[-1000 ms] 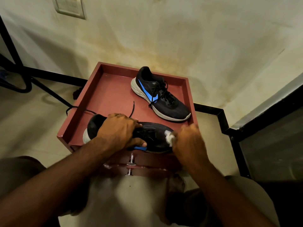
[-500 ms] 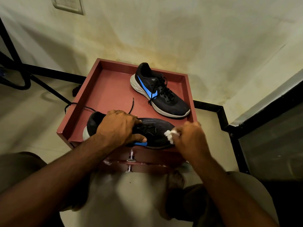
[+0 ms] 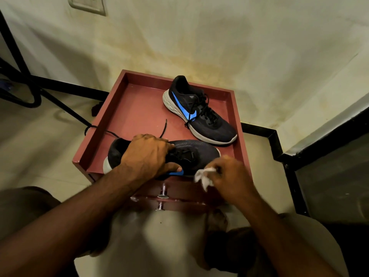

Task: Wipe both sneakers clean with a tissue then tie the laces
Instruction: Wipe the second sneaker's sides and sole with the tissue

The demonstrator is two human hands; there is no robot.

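Two dark sneakers with blue logos and white soles lie on a reddish tray-topped cabinet. The near sneaker lies across the front edge, toe to the right, its black laces loose and trailing left. My left hand grips it over the middle. My right hand holds a crumpled white tissue just off the toe's near side. The far sneaker sits untouched at the back right, laces loosely threaded.
The cabinet has raised rims and two metal drawer knobs on its front. A stained wall stands behind it. Black metal legs run at the left, a dark ledge at the right. My knees flank the cabinet below.
My right hand with the tissue has slid from the top of the near sneaker's toe down toward its near side. My left hand keeps its grip.
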